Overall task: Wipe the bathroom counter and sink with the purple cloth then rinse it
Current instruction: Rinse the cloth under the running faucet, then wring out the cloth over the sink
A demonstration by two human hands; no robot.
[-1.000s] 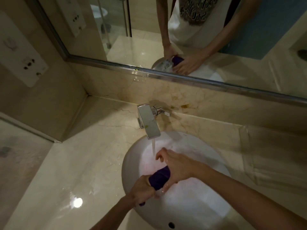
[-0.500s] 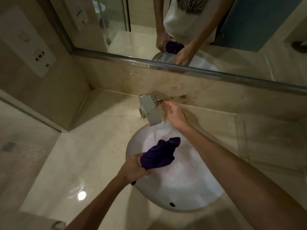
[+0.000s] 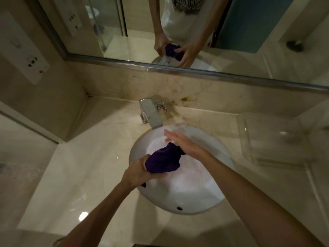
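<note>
My left hand [image 3: 138, 172] grips the bunched purple cloth [image 3: 163, 160] over the white oval sink [image 3: 195, 198]. My right hand [image 3: 183, 142] lies over the cloth's far end, fingers stretched toward the tap; whether it grips the cloth I cannot tell from here, though the mirror reflection shows its fingers wrapped on the cloth. The chrome faucet [image 3: 151, 114] stands at the back of the sink, and no water stream shows under its spout. The beige marble counter [image 3: 85, 166] surrounds the sink.
A mirror [image 3: 178, 29] runs along the back wall above a marble backsplash. A clear glass tray or shelf [image 3: 270, 139] sits on the counter right of the sink. A switch and socket plate [image 3: 30, 61] is on the left wall.
My right hand left the faucet handle and came back down onto the cloth. The water stream seen earlier under the spout is gone. My left hand kept hold of the cloth.
</note>
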